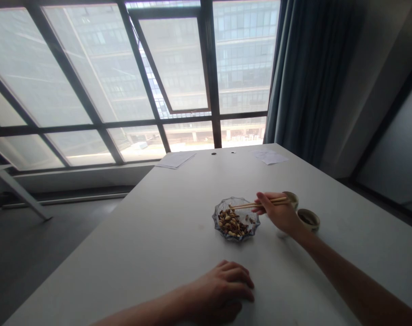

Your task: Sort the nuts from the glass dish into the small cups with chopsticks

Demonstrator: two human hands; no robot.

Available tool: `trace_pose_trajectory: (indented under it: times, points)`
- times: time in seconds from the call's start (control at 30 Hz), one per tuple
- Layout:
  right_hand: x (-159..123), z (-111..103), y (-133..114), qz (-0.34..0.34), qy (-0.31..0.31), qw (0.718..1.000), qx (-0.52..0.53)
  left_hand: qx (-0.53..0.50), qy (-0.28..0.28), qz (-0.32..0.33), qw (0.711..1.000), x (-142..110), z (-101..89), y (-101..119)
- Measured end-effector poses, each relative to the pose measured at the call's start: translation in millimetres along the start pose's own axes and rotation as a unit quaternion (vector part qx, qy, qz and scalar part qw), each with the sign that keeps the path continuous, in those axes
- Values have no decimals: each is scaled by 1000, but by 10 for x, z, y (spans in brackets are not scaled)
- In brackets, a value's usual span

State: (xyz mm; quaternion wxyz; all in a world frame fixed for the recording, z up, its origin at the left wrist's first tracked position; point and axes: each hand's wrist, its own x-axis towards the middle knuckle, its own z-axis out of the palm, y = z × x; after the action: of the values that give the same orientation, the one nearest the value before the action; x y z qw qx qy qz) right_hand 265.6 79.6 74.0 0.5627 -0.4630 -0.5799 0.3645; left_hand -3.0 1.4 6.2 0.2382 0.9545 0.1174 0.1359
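My right hand [277, 210] is closed around a pair of wooden chopsticks [248, 205], which point left. Their tips are over the far part of a scalloped clear glass bowl [216, 226]; whether they pinch anything is too small to tell. Inside the bowl lies a mix of brown and pale pieces [233, 224], like nuts or seeds, mostly on its left side. Nearer to me, my left hand [222, 290] rests on the table, palm down, holding nothing, its fingers loosely bent. Beside my right wrist stand two small cups, one partly hidden [292, 198] and one with a dark inside [308, 219].
The white table [151, 253] stretches toward large windows. Papers lie at its far left [176, 159] and far right [270, 156]. A pale, blurred thing [281, 234] shows below my right hand. A dark curtain [301, 90] hangs at the right.
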Motion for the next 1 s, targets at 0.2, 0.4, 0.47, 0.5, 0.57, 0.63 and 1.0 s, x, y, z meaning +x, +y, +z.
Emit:
trace_pose_trajectory:
  times: [0.2, 0.4, 0.47, 0.5, 0.57, 0.63, 1.0]
  points:
    - [9, -505, -536, -10, 74, 995, -62, -6, -10, -8, 1000, 8, -24, 9]
    - [-73, -941, -776, 34, 70, 977, -199, -9, -3, -7, 1000, 8, -11, -2]
    - [-91, -981, -776, 46, 49, 973, -220, -5, -7, -8, 1000, 6, -10, -2]
    - [-96, -984, -772, 51, 36, 971, -230, -3, -10, -9, 1000, 4, -10, -3]
    - [-99, -971, -764, 54, 15, 968, -243, -4, -12, -11, 1000, 0, -9, -7]
    - [-97, -957, -765, 56, 5, 966, -251, -8, -10, -11, 1000, -4, -4, -14]
    - [-53, -720, -696, -3, 4, 986, -169, -7, -8, -6, 1000, -6, -14, -16]
